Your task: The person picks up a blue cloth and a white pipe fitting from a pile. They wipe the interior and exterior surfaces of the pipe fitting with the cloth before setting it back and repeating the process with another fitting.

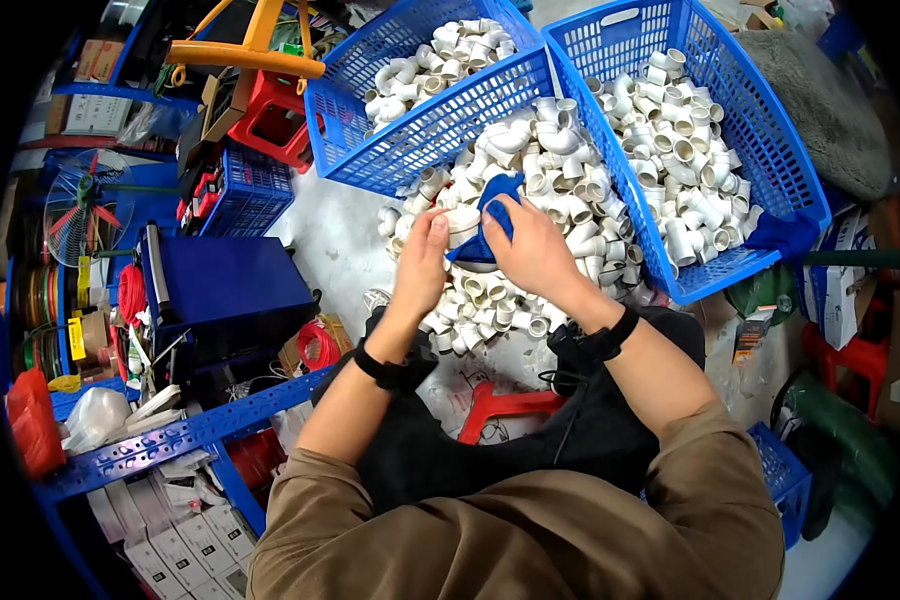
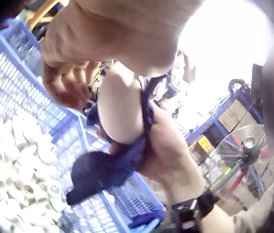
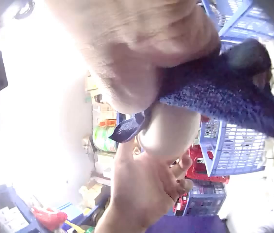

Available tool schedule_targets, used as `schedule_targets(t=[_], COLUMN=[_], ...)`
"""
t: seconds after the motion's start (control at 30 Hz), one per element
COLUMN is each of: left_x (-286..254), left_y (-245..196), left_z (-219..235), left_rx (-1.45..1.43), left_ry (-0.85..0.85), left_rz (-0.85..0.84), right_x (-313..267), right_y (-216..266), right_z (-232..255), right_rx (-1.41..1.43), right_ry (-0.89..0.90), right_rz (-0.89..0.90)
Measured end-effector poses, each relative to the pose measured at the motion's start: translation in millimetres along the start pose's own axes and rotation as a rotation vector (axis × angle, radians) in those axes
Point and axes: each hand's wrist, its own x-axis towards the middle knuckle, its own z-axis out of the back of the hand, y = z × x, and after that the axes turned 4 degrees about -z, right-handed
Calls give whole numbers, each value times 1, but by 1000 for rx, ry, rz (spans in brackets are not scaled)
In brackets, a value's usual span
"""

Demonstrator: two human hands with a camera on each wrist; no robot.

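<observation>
A white pipe fitting (image 1: 458, 226) is held between both hands above a heap of similar fittings. The left hand (image 1: 422, 262) grips its left side; in the right wrist view that hand (image 3: 144, 187) has its fingers curled around the white fitting (image 3: 171, 131). The right hand (image 1: 535, 250) holds a dark blue cloth (image 1: 500, 205) against the fitting's right side. In the left wrist view the cloth (image 2: 107, 170) wraps partly around the fitting (image 2: 121, 104) and hangs below it, with the right hand (image 2: 168, 150) behind.
Blue crates (image 1: 430, 125) of white fittings stand beyond the heap, another crate (image 1: 670, 285) at its right. A red stool (image 1: 505, 405) shows between the legs. At left are a dark blue box (image 1: 235, 285), a fan (image 1: 88, 200) and a blue metal rack (image 1: 185, 435).
</observation>
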Motion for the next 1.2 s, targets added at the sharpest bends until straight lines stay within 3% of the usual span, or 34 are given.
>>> schedule_targets(t=[0.03,0.07,0.1,0.17,0.23,0.3,0.37,0.43,0.5,0.57,0.63,0.77,0.8,0.83,0.9,0.93,0.97,1.03,1.07,1.1,1.17,1.2], left_x=[-5,-10,-6,-8,-8,-6,-5,-4,-1,-3,-1,2,1,0,-5,-6,-7,-8,-12,-12,-13,-14], left_y=[-6,-14,-7,3,2,-5,6,-2,1,0,5,25,18,11,-4,-7,-10,-24,-35,-48,-14,-23], left_z=[-11,-18,-26,-22,-13,-4,3,3,1,-5,-7,-6,-7,-9,-13,-13,-14,-22,-29,-40,-37,-41], left_rx=[-116,-259,-155,122,172,288,144,66,-51,-255,-388,-380,-330,-330,-774,-849,-848,-1059,-970,-968,-677,-577], left_ry=[-47,-84,-192,-252,-127,6,26,-29,-113,-114,-62,-53,-56,-53,5,54,56,-8,-167,-362,-385,-389], left_rz=[73,260,5,-238,-470,-664,-645,-606,-514,-284,-174,-230,-249,-249,-53,-58,-58,-39,33,154,118,88], right_x=[-4,-5,-5,-5,2,1,-3,-10,-11,-8,-8,2,-1,-4,-6,-5,-7,-18,-24,-30,-33,-35], right_y=[7,8,7,5,0,-3,7,16,15,18,27,-7,2,1,-4,-7,-6,18,17,31,20,16], right_z=[-3,-7,-12,-15,-5,-5,3,1,-4,5,20,-1,2,-2,-11,-8,-8,-5,-19,-28,-40,-44], right_rx=[-8,-7,87,180,351,542,584,806,919,992,1106,944,979,980,1144,1085,1085,1221,1230,1125,1168,1264], right_ry=[-45,-43,-44,-41,104,298,412,471,667,712,727,726,602,599,604,729,728,627,456,210,166,179], right_rz=[32,36,12,-13,-235,-305,-370,-429,-565,-638,-708,-664,-637,-638,-542,-485,-484,-489,-508,-642,-534,-614])
